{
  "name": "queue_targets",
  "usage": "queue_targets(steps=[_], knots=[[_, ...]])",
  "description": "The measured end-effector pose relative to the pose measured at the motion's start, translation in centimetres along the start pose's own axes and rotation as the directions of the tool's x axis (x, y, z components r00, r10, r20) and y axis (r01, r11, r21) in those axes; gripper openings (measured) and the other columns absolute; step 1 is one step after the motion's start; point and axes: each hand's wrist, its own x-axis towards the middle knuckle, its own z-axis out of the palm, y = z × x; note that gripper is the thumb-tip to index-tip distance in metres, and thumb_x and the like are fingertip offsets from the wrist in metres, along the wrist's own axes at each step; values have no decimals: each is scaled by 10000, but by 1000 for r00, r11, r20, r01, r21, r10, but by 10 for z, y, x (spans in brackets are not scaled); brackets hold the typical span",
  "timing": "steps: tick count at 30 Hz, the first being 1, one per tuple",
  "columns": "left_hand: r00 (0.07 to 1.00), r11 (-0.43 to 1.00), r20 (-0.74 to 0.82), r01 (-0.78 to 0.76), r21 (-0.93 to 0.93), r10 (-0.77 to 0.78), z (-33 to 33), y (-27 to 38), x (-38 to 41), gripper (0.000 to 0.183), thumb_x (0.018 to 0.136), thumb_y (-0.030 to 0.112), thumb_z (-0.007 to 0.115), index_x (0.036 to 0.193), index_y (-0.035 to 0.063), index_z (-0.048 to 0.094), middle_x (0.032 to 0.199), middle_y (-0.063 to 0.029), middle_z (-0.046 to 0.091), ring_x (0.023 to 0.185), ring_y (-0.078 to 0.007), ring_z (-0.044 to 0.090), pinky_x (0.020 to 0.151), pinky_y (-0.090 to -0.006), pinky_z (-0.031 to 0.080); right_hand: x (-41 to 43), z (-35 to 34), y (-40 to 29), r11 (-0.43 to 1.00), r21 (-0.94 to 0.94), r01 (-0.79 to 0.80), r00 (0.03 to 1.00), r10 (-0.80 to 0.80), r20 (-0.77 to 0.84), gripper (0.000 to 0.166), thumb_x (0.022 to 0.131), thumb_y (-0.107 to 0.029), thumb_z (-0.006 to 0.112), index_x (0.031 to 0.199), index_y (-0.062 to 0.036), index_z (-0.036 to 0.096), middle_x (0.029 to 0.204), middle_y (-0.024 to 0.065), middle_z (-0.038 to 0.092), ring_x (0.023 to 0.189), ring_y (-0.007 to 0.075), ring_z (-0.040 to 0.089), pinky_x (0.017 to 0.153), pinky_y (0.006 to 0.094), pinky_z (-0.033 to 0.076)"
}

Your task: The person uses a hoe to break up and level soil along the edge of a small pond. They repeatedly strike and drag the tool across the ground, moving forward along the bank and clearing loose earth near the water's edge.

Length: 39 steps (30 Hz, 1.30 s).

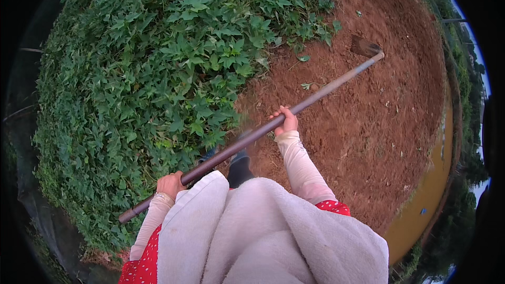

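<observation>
A long-handled hoe (252,136) slants across the view from lower left to upper right. Near the butt of its brown handle, my left hand (170,185) is closed around the shaft. My right hand (287,120) grips the same shaft further up, around its middle. At the far end, the dark metal hoe blade (365,46) rests on or just above the reddish-brown soil (355,126); which of the two I cannot tell. Both forearms wear pale sleeves.
Dense leafy vines (150,67), like sweet potato, cover the ground on the left up to the bare soil. A few loose leaves (305,86) lie on the dirt. Muddy water (422,197) borders the right side. A pale towel (268,228) drapes over my front, above dark boots (240,169).
</observation>
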Motion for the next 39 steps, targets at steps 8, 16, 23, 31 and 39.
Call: queue_targets(steps=[8, 16, 23, 31, 39], knots=[[978, 992, 201, -25, -125, 50, -27, 19, -9, 243, 688, 291, 480, 765, 64, 520, 648, -184, 542, 656, -343, 536, 589, -412, 413, 52, -28, 39, 960, -183, -213, 955, 165, -245, 146, 706, -122, 546, 731, -42, 425, 555, 55, 452, 469, 184, 457, 440, 324, 422], [978, 980, 130, 147, 134, -164, -51, -52, -122, 162, 574, 177, 545, 720, 105, 555, 602, -141, 554, 595, -315, 548, 557, -403, 432, -51, -18, 160, 862, -19, -507, 856, 500, -131, 162, 693, -57, 562, 755, -30, 415, 599, 78, 436, 552, 214, 469, 545, 383, 442], [981, 972, 57, 173, 157, -184, 11, -81, -122, 122, 637, 188, 494, 716, 99, 523, 567, -116, 547, 545, -284, 547, 494, -402, 412, -45, -25, 146, 845, -9, -534, 814, 511, -277, 119, 627, -17, 513, 686, -16, 410, 553, 94, 436, 471, 223, 467, 446, 374, 440], [995, 999, -98, -32, -27, 29, -16, 17, -2, 137, 602, 161, 545, 688, 63, 502, 599, -156, 540, 586, -332, 534, 552, -414, 419, 14, 19, -3, 997, 7, -82, 997, 82, 9, 117, 695, -70, 525, 672, -64, 410, 539, 27, 403, 498, 149, 418, 494, 314, 401], [983, 988, 159, -74, -139, 96, -32, 26, -17, 199, 719, 254, 444, 746, 75, 528, 629, -178, 541, 626, -347, 537, 559, -434, 415, 41, -3, 37, 960, -169, -222, 956, 179, -233, 133, 688, -86, 556, 672, -42, 432, 507, 65, 437, 435, 189, 452, 417, 324, 417]])
